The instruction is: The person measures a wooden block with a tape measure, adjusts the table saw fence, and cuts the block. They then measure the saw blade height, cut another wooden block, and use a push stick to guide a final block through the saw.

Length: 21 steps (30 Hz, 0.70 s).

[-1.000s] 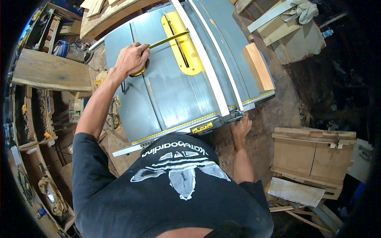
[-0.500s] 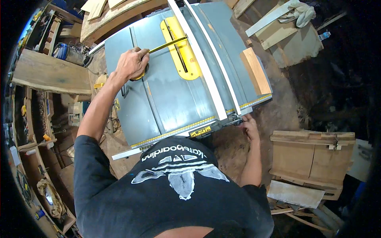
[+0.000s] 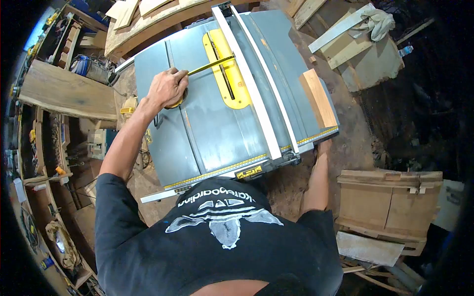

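Note:
My left hand is closed around a tape measure above the grey table saw. Its yellow blade stretches across the yellow throat plate and meets the white rip fence. Under the saw's front rail, at the right corner, my right hand reaches in; its fingers are hidden there. A short wood block lies on the right side of the saw table.
Behind the saw stands a bench with boards on it. A wide plank and shelves of tools line the left. On the right are a wooden panel, stacked boards and a cloth.
My right hand has moved right along the front rail, from beside the fence's end to under the corner, its fingers now out of sight. The tape stays stretched to the fence.

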Each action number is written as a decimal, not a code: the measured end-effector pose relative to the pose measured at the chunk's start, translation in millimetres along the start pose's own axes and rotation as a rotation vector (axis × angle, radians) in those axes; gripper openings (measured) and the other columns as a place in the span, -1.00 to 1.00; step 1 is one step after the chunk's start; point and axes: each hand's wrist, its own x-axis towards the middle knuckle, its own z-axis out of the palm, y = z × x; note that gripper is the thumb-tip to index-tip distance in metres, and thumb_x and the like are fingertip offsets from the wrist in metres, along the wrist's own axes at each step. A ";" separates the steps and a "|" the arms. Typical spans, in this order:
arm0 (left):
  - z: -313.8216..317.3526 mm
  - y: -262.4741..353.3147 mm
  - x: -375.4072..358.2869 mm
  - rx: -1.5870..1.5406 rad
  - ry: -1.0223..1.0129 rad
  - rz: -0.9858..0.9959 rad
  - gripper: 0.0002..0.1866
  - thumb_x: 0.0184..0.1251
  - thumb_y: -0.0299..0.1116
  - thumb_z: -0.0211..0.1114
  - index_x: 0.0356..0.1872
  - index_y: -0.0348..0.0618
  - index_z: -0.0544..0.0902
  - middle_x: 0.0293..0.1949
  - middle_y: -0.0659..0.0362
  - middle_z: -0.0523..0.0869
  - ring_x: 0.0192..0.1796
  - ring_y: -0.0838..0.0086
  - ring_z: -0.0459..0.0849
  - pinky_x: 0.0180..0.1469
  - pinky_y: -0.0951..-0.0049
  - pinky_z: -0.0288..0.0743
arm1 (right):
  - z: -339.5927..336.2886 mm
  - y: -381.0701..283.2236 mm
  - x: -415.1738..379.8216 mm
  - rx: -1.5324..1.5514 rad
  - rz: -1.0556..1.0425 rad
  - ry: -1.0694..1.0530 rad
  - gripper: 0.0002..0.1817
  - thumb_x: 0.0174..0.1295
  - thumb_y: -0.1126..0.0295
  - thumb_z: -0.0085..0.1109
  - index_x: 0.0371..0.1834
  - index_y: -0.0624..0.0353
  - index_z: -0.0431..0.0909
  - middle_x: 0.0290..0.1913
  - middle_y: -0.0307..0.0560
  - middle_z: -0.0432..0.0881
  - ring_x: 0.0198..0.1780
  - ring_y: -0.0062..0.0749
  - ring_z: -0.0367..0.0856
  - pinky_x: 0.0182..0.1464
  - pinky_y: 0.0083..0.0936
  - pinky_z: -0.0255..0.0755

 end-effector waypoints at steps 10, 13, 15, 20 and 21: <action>4.2 0.5 -5.3 -0.051 0.071 -0.021 -0.68 0.49 -0.22 0.08 -0.07 -0.18 0.73 -0.25 -0.12 0.73 -0.14 -0.07 0.69 -0.03 0.04 0.58 | 7.9 38.1 51.8 -0.245 -0.170 -0.036 -0.73 0.34 0.27 0.33 -0.07 0.24 0.71 -0.17 -0.11 0.73 -0.13 -0.34 0.68 -0.04 -0.34 0.57; 9.0 -7.1 -30.3 -0.273 0.121 -0.139 -0.67 0.52 -0.20 0.07 -0.05 -0.17 0.72 -0.22 -0.14 0.73 -0.15 -0.06 0.70 -0.03 0.08 0.57 | -39.3 65.1 38.5 -0.302 -0.215 0.071 -0.75 0.35 0.26 0.32 -0.11 0.24 0.72 -0.18 -0.10 0.72 -0.13 -0.35 0.68 -0.04 -0.35 0.57; 5.7 -2.9 -66.1 -0.468 0.053 -0.349 -0.58 0.52 -0.08 0.12 0.12 -0.21 0.64 -0.14 -0.12 0.73 -0.12 0.04 0.72 0.00 0.18 0.55 | -64.0 32.8 -5.7 -0.449 -0.355 0.280 -0.75 0.34 0.26 0.34 -0.17 0.27 0.71 -0.19 -0.12 0.72 -0.18 -0.38 0.64 -0.06 -0.37 0.54; 39.4 -7.9 -165.8 -1.070 0.326 -0.731 -0.34 0.30 -0.09 0.41 0.28 -0.32 0.45 -0.11 0.12 0.61 -0.10 0.41 0.64 -0.01 0.39 0.54 | -0.4 -104.3 -117.7 -0.465 -0.569 0.379 -0.53 0.25 0.23 0.41 0.09 0.35 0.59 -0.01 0.07 0.71 -0.05 -0.20 0.62 0.10 -0.21 0.49; 32.9 1.0 -177.0 -1.222 0.348 -0.817 -0.36 0.31 -0.13 0.39 0.27 -0.35 0.43 -0.19 0.18 0.58 -0.22 0.49 0.62 -0.17 0.46 0.54 | 24.2 -129.4 -130.2 -0.724 -0.775 0.301 -0.44 0.20 0.21 0.43 0.18 0.33 0.54 0.11 0.13 0.64 0.06 -0.09 0.59 0.17 -0.14 0.45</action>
